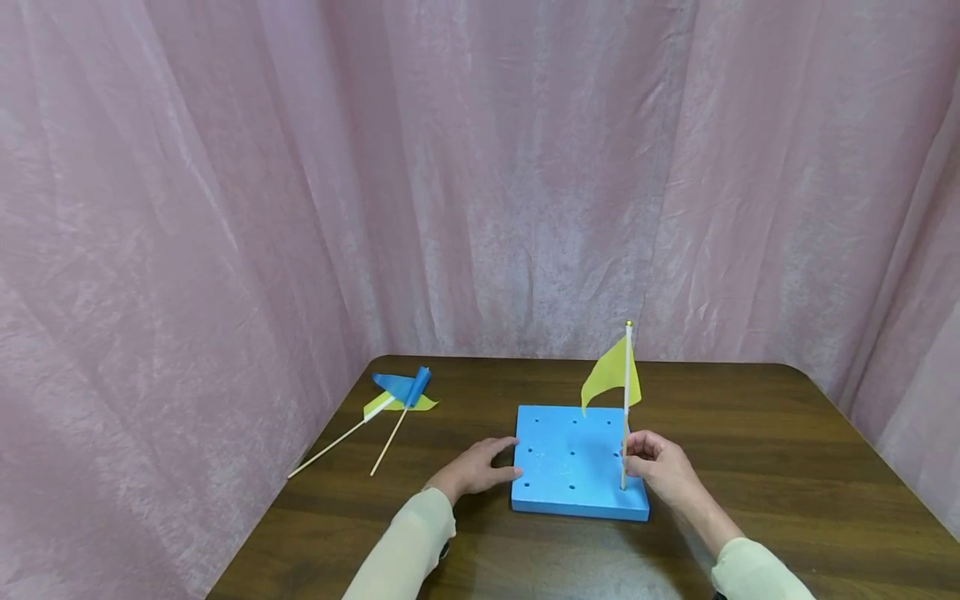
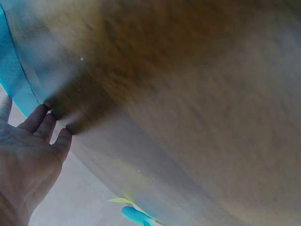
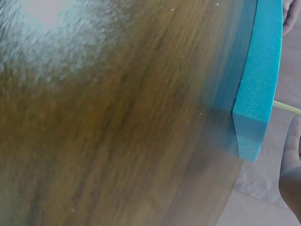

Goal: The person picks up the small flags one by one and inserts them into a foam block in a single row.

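A flat blue board with rows of small holes lies on the table. My right hand pinches the wooden stick of a yellow flag low down. The flag stands nearly upright, its lower end at the board's front right hole; how deep it sits I cannot tell. My left hand is at the board's left edge, thumb and fingers extended against it. In the left wrist view that hand shows its fingers fairly straight beside the board. The right wrist view shows the board's corner and part of the right hand.
On the left of the brown wooden table lie a blue flag and another yellow flag, crossed over each other. One stick reaches the table's left edge. A pink curtain hangs behind and around the table.
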